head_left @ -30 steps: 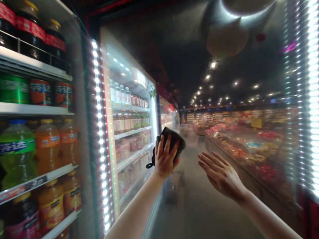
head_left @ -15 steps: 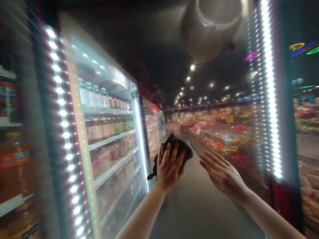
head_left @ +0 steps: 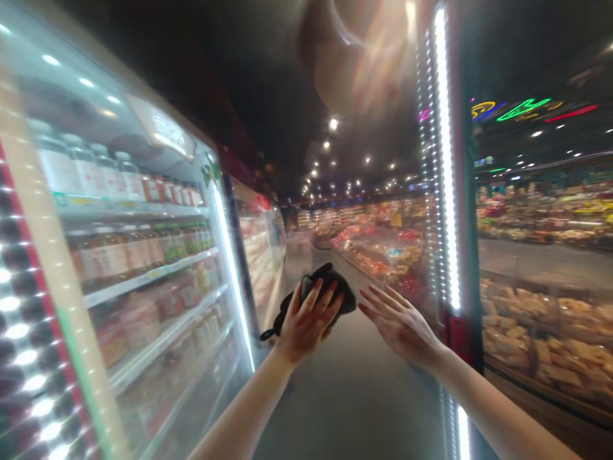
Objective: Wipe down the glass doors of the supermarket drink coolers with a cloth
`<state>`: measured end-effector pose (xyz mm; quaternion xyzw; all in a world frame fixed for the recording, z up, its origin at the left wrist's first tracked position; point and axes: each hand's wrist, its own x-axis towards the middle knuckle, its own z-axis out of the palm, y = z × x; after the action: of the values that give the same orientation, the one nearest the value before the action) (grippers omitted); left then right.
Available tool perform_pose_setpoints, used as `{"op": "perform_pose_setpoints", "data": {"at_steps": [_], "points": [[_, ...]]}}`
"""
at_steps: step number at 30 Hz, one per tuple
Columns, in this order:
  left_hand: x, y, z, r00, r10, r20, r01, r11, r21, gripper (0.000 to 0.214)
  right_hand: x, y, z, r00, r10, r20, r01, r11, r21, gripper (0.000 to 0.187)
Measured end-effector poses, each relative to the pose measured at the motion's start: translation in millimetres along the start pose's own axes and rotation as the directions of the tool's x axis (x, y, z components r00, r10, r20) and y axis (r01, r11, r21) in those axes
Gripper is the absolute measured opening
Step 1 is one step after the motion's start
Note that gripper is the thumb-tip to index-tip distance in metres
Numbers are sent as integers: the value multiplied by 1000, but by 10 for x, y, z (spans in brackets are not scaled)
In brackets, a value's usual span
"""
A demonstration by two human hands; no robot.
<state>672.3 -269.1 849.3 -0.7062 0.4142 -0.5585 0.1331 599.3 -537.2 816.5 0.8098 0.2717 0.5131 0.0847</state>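
My left hand [head_left: 304, 319] is raised in front of me with its fingers spread over a black cloth [head_left: 336, 281], pressing it flat against a glass door. A loop of the cloth hangs below the hand at its left. My right hand [head_left: 400, 326] is open beside it, fingers stretched out and pointing left, with nothing in it. The two hands are a short gap apart.
The glass door's frame with a bright LED strip [head_left: 445, 191] stands upright just right of my hands. On the left, lit cooler shelves [head_left: 143, 275] carry rows of drink bottles. An aisle floor [head_left: 354, 396] runs ahead, and food displays [head_left: 541, 313] fill the right side.
The view has swung to the right: the coolers slid left and the door frame came in toward the centre. Both hands keep their pose, the left still on the cloth.
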Motion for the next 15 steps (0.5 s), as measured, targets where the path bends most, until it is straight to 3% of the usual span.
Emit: {"op": "perform_pose_setpoints", "data": {"at_steps": [2,4,6,8,9,11,13,15], "points": [[-112,-70,-35,1000,-12,-15,12,1000,-17,73,-104,111,-59,999,-16,-28,16,1000,10,48],[23,-145,-76,976,-202,-80,201,979,-30,71,-180,243,-124,998,-33,-57,35,999,24,45],[376,-127,-80,882,-440,-167,440,897,-43,70,-228,382,-184,997,-41,-69,43,998,34,42],[766,26,-22,793,-570,-215,574,817,-50,69,-273,514,-232,996,-46,-76,49,998,31,40],[908,140,29,793,-573,-206,577,815,-46,69,-304,575,-251,995,-52,-85,54,998,23,39],[997,382,144,875,-468,-126,469,883,-23,71,-395,687,-284,992,-62,-105,62,998,1,39],[848,554,225,968,-251,-13,250,968,-13,71,-516,795,-315,993,-61,-101,60,998,-9,40],[621,595,237,997,-52,56,54,998,-28,67,-641,909,-349,995,-64,-71,64,998,-3,40]]}}
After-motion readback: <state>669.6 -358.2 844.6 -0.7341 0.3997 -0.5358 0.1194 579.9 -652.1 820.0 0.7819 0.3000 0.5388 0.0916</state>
